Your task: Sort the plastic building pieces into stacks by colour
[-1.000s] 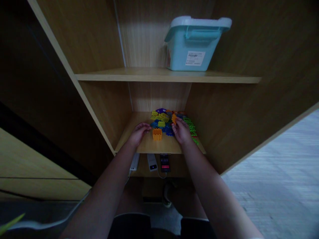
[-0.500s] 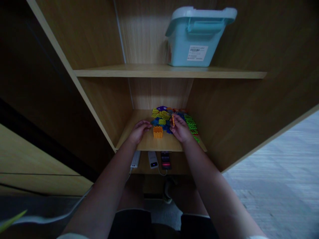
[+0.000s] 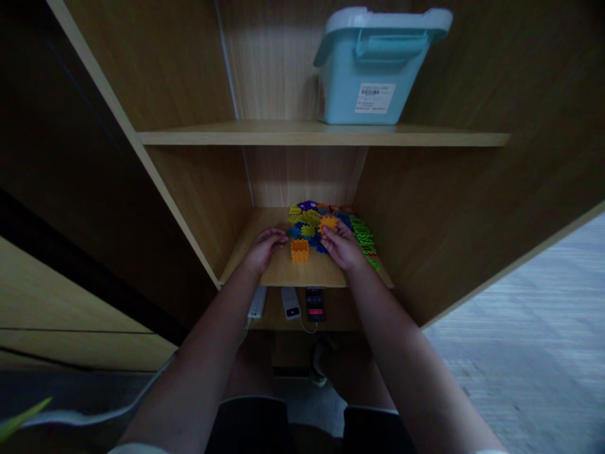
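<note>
My right hand (image 3: 344,244) pinches an orange puzzle tile (image 3: 328,224) with toothed edges, its flat face turned towards me. Below and left of that tile, an open-topped orange box (image 3: 299,251) built from similar tiles stands on the wooden shelf (image 3: 278,274). My left hand (image 3: 265,248) is just left of the box, apart from it, its fingers loosely bent and nothing visible in them. Behind the box lie yellow tiles (image 3: 309,218) and blue tiles (image 3: 295,231), with a purple tile (image 3: 308,205) at the back. Green tiles (image 3: 363,234) form a row along the right.
A light-blue lidded bin (image 3: 366,69) stands on the upper shelf (image 3: 265,133) overhead. Cabinet walls close in both sides. Under the work shelf lie a white power bank (image 3: 290,304), a phone (image 3: 315,305) with a lit screen, another white device (image 3: 258,302) and cables.
The orange tile in my right hand has turned from edge-on to face-on. My left hand and the orange box have stayed in place.
</note>
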Available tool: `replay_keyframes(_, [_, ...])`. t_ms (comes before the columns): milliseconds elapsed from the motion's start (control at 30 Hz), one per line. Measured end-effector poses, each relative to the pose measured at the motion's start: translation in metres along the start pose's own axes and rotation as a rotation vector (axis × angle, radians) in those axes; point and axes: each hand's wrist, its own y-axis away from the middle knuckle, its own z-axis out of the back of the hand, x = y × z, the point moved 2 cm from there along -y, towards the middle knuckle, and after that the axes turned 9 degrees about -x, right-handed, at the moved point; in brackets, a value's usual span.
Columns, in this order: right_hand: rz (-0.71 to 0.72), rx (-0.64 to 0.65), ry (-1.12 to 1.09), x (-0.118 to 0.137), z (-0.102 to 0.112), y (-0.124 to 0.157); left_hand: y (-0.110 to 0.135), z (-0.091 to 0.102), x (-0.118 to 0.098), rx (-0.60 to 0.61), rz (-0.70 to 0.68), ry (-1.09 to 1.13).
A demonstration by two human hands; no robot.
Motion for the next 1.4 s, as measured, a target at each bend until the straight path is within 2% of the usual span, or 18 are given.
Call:
replay_keyframes(300, [-0.006,0.019,0.033,-0.003,-0.002,0.003,-0.001,0.001,0.001,0.004,0.001,-0.005])
replay_keyframes(633, [-0.016,0.095,0.063,0.001,-0.008,0.008,-0.001,0.002,0.003,0.000,-0.003,-0.019])
replay_keyframes(800, [-0.010,0.052,0.078,-0.004,-0.006,0.004,-0.002,0.003,0.004,-0.005,-0.004,-0.022])
replay_keyframes(1000, [0.122,-0.063,0.172,-0.009,0.001,-0.005,-0.002,0.002,0.003,0.000,0.000,-0.024])
replay_keyframes(1133, [0.188,-0.059,0.230,-0.010,0.003,-0.007,-0.001,0.002,0.002,-0.001,-0.003,-0.025])
replay_keyframes(1400, [0.204,-0.027,0.236,-0.012,0.007,-0.009,0.000,0.000,0.000,-0.002,-0.003,-0.026])
